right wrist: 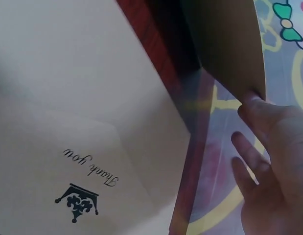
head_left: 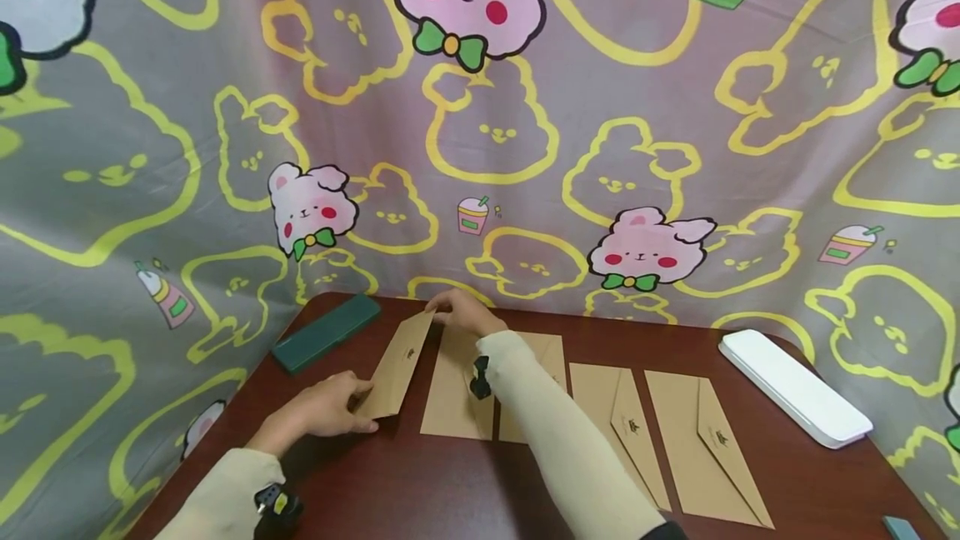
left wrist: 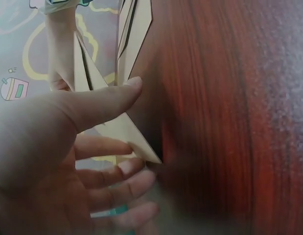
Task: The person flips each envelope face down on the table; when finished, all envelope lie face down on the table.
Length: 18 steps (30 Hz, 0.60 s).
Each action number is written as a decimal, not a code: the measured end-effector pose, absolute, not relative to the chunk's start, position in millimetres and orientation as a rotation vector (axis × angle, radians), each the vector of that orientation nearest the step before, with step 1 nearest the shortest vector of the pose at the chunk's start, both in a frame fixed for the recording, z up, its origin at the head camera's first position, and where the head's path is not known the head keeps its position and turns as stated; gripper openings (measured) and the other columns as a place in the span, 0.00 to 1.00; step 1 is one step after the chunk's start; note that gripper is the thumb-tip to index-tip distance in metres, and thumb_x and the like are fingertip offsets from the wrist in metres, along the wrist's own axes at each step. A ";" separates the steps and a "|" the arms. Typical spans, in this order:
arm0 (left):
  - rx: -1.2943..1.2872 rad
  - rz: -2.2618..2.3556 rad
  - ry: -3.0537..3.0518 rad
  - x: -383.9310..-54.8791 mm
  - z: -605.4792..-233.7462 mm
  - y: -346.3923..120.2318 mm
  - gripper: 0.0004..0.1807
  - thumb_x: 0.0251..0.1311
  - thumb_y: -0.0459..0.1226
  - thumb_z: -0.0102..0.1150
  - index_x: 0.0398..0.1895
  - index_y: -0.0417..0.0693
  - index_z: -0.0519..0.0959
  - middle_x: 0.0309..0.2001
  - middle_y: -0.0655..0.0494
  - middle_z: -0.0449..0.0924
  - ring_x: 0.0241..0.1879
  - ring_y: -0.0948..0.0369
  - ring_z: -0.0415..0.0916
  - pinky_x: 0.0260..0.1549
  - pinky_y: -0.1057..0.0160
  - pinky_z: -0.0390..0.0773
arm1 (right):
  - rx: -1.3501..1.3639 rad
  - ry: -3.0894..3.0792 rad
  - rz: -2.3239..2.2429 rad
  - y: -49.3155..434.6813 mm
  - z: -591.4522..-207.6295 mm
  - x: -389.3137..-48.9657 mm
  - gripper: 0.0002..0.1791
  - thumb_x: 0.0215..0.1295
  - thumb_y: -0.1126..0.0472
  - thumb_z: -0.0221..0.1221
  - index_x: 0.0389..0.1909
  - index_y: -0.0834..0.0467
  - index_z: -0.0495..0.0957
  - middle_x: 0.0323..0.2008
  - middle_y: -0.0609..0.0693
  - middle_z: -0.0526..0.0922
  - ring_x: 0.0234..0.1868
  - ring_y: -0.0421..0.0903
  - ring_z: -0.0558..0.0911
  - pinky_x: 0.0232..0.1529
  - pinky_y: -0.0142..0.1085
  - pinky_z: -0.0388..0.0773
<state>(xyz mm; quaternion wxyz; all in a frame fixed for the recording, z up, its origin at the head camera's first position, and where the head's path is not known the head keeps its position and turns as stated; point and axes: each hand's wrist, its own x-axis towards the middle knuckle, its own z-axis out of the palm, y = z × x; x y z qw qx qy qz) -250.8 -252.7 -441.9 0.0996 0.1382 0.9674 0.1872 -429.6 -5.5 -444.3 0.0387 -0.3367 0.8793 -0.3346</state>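
A brown paper envelope [head_left: 397,361] is raised at a tilt off the table, a small dark crown print on its face. My right hand [head_left: 467,312] pinches its far corner between thumb and fingers, as the right wrist view shows too. At the near end, my left hand [head_left: 330,404] holds the envelope between the thumb and the fingers, which are spread loosely in the left wrist view. To the right lie several like envelopes: one [head_left: 457,390] beside the raised one, another [head_left: 517,423] partly under my right forearm, then two [head_left: 622,407] [head_left: 705,440] with pointed flaps.
A dark green flat case [head_left: 327,333] lies at the table's back left. On the right is a white case [head_left: 795,386], and a small blue-grey object [head_left: 900,527] shows at the lower right edge. A patterned curtain [head_left: 525,132] surrounds the dark red wooden table [head_left: 420,490].
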 end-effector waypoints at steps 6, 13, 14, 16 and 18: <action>0.573 0.765 2.768 -253.0 -443.4 -252.4 0.41 0.56 0.45 0.76 0.68 0.31 0.73 0.48 0.46 0.83 0.30 0.66 0.75 0.28 0.68 0.74 | -0.977 2.599 -1.223 -3.9 -442.9 -429.5 0.12 0.75 0.64 0.59 0.56 0.54 0.82 0.63 0.53 0.81 0.67 0.52 0.78 0.65 0.45 0.77; 0.681 0.865 2.667 -256.7 -443.9 -250.4 0.38 0.61 0.46 0.72 0.69 0.32 0.73 0.48 0.48 0.86 0.32 0.67 0.78 0.30 0.68 0.77 | -1.028 2.546 -1.314 -4.8 -445.4 -429.3 0.20 0.74 0.61 0.61 0.64 0.52 0.79 0.68 0.54 0.78 0.73 0.53 0.73 0.72 0.48 0.71; 0.694 0.860 2.666 -256.7 -444.0 -250.6 0.38 0.61 0.46 0.72 0.68 0.32 0.73 0.49 0.48 0.86 0.34 0.66 0.79 0.32 0.67 0.77 | -1.038 2.540 -1.318 -5.2 -445.4 -429.4 0.21 0.74 0.60 0.61 0.66 0.51 0.78 0.68 0.55 0.78 0.73 0.53 0.74 0.71 0.48 0.71; 0.713 0.840 2.670 -256.5 -445.0 -251.1 0.38 0.62 0.47 0.71 0.68 0.31 0.73 0.50 0.48 0.86 0.39 0.63 0.80 0.36 0.65 0.78 | -1.057 2.543 -1.305 -6.3 -444.2 -429.0 0.24 0.73 0.59 0.62 0.69 0.50 0.75 0.69 0.54 0.77 0.72 0.52 0.74 0.71 0.47 0.72; 0.733 0.847 2.654 -256.0 -445.4 -251.1 0.38 0.62 0.47 0.71 0.68 0.31 0.73 0.52 0.46 0.86 0.44 0.60 0.83 0.40 0.62 0.81 | -1.065 2.549 -1.284 -7.3 -442.2 -428.1 0.27 0.72 0.56 0.63 0.71 0.49 0.73 0.69 0.53 0.77 0.72 0.51 0.75 0.70 0.47 0.73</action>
